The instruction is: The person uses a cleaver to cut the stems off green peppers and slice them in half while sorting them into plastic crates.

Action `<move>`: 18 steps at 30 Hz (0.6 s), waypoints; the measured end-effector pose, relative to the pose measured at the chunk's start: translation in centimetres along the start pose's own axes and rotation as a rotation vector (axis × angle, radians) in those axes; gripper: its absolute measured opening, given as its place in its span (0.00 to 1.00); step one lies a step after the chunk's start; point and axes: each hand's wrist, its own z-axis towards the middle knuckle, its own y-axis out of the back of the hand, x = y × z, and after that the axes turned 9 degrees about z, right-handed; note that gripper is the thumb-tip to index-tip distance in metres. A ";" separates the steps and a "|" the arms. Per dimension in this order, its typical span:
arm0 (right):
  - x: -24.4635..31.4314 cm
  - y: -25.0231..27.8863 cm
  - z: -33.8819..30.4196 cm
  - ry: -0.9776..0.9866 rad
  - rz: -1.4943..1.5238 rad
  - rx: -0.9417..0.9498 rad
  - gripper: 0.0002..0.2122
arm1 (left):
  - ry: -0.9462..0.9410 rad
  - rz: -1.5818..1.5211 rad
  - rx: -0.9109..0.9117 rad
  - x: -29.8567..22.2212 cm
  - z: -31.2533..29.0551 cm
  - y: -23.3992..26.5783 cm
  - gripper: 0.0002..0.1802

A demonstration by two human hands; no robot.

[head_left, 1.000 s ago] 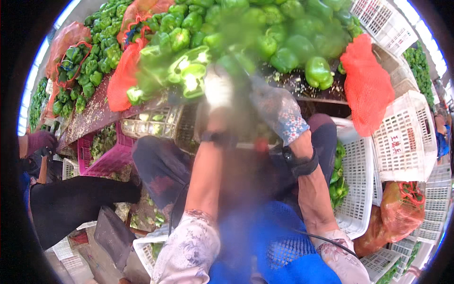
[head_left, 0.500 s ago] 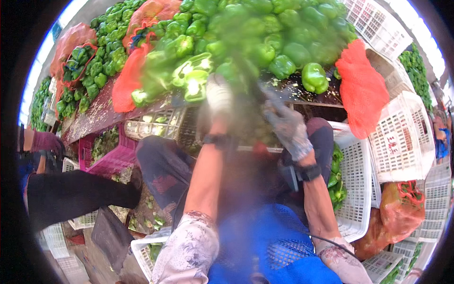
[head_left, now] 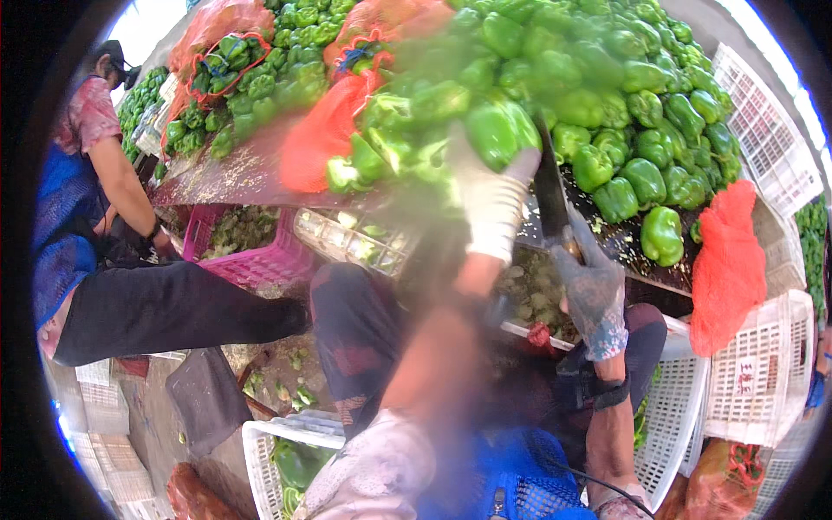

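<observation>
My left hand (head_left: 490, 204), in a white glove, is closed around a whole green bell pepper (head_left: 491, 136) at the front of the pepper heap (head_left: 598, 87). Close beside that pepper stands the dark blade of a knife (head_left: 549, 186), pointing away from me. The knife's handle is in the fist of my right hand (head_left: 593, 290), which wears a grey patterned glove. I cannot tell whether the blade touches the pepper. Left of my left hand lie cut pepper pieces (head_left: 342, 173), partly blurred. One loose bell pepper (head_left: 662, 236) sits at the table's near edge.
A red mesh bag (head_left: 322, 139) lies left on the table, another red mesh (head_left: 728, 269) hangs at right. Below the edge are a pink crate (head_left: 282, 267) and a beige basket (head_left: 325, 247). White baskets (head_left: 680, 381) flank my legs. A co-worker (head_left: 91, 208) sits at left.
My left hand has moved from the cut pepper halves to a whole bell pepper and gripped it. The knife now shows clearly in my right hand. The view has swung left, bringing the co-worker in.
</observation>
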 end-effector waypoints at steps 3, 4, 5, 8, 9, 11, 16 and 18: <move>2.2 -3.7 3.4 0.245 0.017 0.069 0.25 | -0.126 -0.169 -0.187 0.0 4.7 2.9 0.48; 2.8 -5.2 4.3 0.293 0.056 0.111 0.25 | -0.123 -0.213 -0.190 0.8 5.8 4.2 0.49; 2.9 -6.4 5.0 0.423 0.062 0.095 0.25 | -0.125 -0.269 -0.184 0.9 6.9 5.1 0.50; 4.8 -9.1 5.8 0.443 -0.098 0.142 0.24 | 0.061 -0.446 -0.226 1.6 7.0 6.7 0.50; 3.5 -10.4 6.0 0.552 -0.097 0.122 0.21 | 0.007 -0.416 -0.249 2.3 7.5 7.1 0.51; 1.4 -11.7 6.8 0.651 0.016 0.019 0.21 | -0.011 -0.264 -0.224 2.1 8.1 6.8 0.51; 3.3 -7.8 6.8 0.267 -0.024 0.078 0.23 | -0.544 0.699 -0.065 8.6 11.9 6.0 0.48; 0.0 -5.8 7.7 0.308 -0.002 -0.021 0.23 | -0.624 0.829 0.069 8.7 11.4 4.7 0.45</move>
